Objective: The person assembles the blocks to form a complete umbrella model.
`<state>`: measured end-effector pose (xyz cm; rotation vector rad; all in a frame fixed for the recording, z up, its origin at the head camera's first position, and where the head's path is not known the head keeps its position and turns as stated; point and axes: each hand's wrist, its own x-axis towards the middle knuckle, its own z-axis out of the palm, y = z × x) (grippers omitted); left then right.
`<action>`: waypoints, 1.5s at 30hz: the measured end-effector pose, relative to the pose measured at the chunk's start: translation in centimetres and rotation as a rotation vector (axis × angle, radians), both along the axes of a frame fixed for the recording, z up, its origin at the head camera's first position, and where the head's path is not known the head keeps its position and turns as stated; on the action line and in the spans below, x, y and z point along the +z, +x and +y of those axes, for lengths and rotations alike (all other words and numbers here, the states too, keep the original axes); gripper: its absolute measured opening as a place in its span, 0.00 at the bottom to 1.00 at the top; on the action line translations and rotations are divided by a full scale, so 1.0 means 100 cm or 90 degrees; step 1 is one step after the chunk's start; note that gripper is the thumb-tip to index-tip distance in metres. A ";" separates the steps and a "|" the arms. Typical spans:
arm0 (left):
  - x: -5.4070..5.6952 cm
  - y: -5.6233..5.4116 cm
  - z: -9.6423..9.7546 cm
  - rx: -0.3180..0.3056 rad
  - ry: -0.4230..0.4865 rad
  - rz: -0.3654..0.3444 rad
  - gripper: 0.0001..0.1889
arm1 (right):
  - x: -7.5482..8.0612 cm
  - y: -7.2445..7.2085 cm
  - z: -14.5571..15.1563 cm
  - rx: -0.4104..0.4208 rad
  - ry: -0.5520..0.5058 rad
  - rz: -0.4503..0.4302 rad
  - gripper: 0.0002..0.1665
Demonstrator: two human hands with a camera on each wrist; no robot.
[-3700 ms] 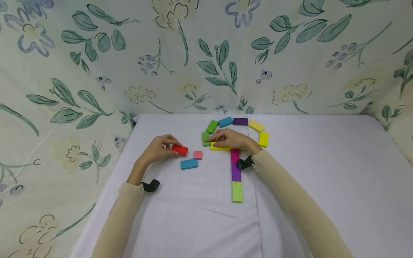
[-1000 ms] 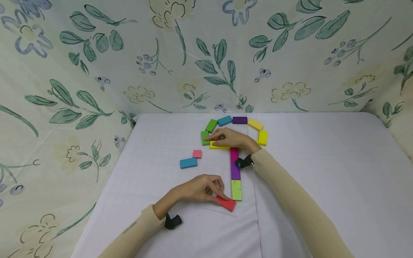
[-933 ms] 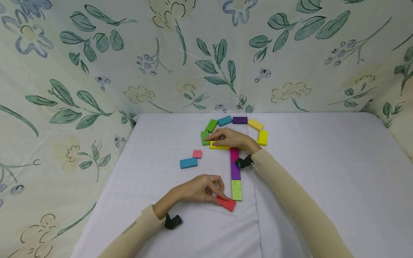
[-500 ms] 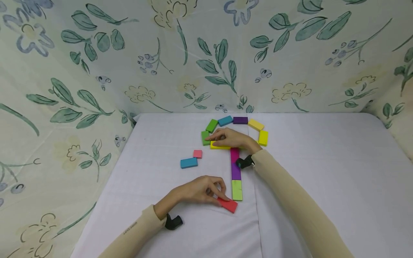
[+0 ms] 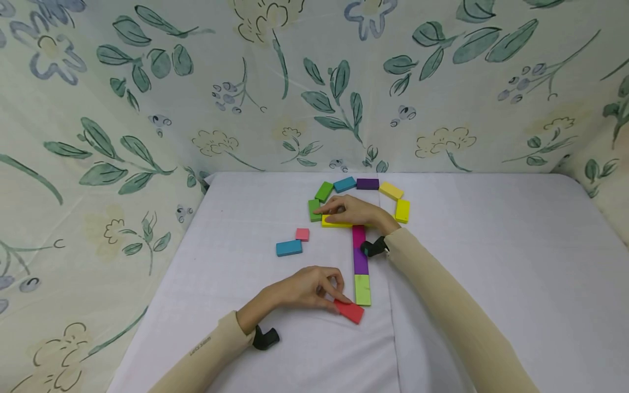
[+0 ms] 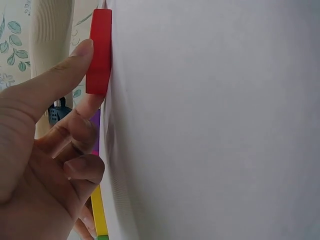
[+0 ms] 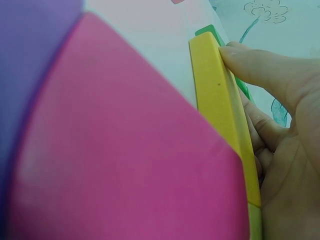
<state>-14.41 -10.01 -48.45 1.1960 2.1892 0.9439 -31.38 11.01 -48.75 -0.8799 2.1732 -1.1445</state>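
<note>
My left hand (image 5: 307, 287) pinches one end of a red block (image 5: 351, 311) between thumb and fingers. The block lies slantwise, its far end close below the lime block (image 5: 362, 290) that ends a straight column. In the left wrist view, the thumb presses on the face of the red block (image 6: 100, 50). My right hand (image 5: 357, 210) rests at the ring of blocks, thumb on a yellow block (image 5: 335, 222) and a finger at a green block (image 5: 313, 206). The right wrist view has the thumb along the top edge of the yellow block (image 7: 215, 90); the other fingers are partly hidden behind it.
Green, blue (image 5: 345, 184), purple (image 5: 367, 184) and yellow (image 5: 391, 190) blocks curve round behind my right hand. A magenta block (image 5: 359, 234) and a violet block (image 5: 361, 263) form the column's upper part. Left of it lie a small pink block (image 5: 302, 234) and a blue block (image 5: 289, 248).
My left hand has carried the red block from beside the pink block toward me and rightward, to the column's near end. Lately it has barely shifted. My right hand has stayed in place.
</note>
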 end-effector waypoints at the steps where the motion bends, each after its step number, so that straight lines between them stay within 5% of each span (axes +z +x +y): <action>1: 0.000 0.000 0.000 -0.001 -0.001 0.007 0.16 | 0.000 0.000 0.000 0.000 -0.002 -0.002 0.22; 11: 0.000 0.002 0.002 -0.006 -0.005 0.051 0.17 | 0.002 0.000 0.000 -0.002 0.002 0.003 0.22; 26: 0.000 0.000 0.002 -0.001 0.010 0.004 0.14 | 0.000 0.000 0.000 -0.004 0.004 0.002 0.22; 45: -0.002 0.003 0.005 0.002 0.009 0.037 0.14 | 0.000 0.001 0.000 -0.007 -0.004 -0.009 0.22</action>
